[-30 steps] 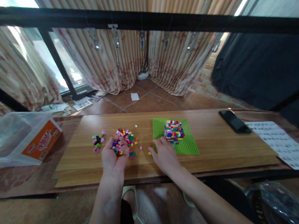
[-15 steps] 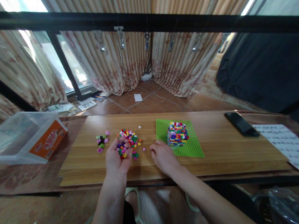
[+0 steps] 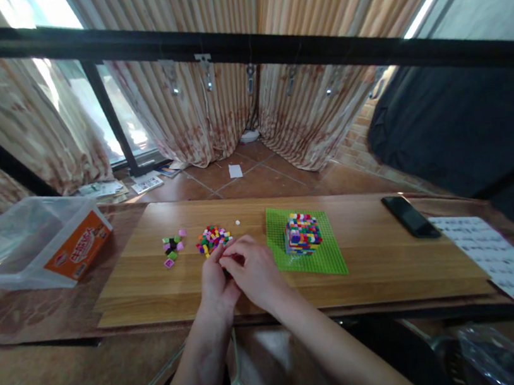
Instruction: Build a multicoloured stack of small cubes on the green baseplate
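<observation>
My left hand is curled in front of the pile of small coloured bricks. Fingers bent into a pinch, my right hand meets it at the fingertips. What either hand holds is hidden or too small to make out. Right of my hands, a block-shaped build of many-coloured bricks stands on a green studded baseplate. Farther left lies a smaller group of pink, black and green bricks. One white brick sits alone behind the pile.
A clear plastic box with an orange label stands at the left end of the wooden board. On the right are a black phone and a printed sheet. A dark metal bar crosses beyond the board.
My right hand has moved left from beside the baseplate to meet my left hand. The left hand, earlier palm up over the pile, has come nearer and curled its fingers.
</observation>
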`<state>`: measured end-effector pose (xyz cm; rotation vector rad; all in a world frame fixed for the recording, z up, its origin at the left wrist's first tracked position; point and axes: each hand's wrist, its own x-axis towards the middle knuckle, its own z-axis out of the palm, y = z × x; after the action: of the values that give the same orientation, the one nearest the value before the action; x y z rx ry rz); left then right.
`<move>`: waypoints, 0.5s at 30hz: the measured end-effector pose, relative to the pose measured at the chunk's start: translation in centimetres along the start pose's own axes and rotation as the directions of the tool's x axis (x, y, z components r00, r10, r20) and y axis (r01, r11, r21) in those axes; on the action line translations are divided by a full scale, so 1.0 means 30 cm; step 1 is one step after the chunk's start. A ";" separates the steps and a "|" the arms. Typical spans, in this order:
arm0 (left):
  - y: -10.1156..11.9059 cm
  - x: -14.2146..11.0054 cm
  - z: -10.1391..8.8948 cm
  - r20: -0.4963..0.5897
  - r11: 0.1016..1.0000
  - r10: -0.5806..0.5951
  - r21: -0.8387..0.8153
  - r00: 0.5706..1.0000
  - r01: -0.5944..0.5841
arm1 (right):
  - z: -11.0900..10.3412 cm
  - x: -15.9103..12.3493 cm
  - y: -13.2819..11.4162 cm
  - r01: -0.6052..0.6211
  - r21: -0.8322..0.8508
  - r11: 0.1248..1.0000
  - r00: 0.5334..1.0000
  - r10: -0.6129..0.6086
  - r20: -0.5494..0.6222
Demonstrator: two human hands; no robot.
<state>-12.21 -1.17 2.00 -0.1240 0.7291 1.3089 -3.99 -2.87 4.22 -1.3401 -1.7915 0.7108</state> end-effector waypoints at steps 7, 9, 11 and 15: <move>0.000 0.007 -0.008 0.001 1.000 0.013 -0.028 1.000 -0.013 | -0.063 -0.035 0.037 0.098 0.035 0.995 0.992 -0.095 -0.084; 0.011 0.002 -0.006 0.032 0.999 0.012 -0.046 0.999 -0.011 | -0.093 -0.003 0.076 0.100 -0.040 0.994 0.989 -0.103 -0.102; 0.035 -0.006 -0.001 0.072 0.998 0.034 -0.061 0.997 -0.029 | -0.098 0.061 0.124 0.032 -0.219 0.975 0.993 -0.056 -0.103; 0.096 -0.020 0.005 0.086 0.990 0.140 -0.045 0.986 -0.137 | -0.026 0.225 0.209 -0.057 -0.466 0.883 0.998 0.064 -0.001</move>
<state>-14.79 -0.78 3.35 -0.0463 0.6460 1.4525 -1.03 5.38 1.33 -1.7109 -2.0199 0.3239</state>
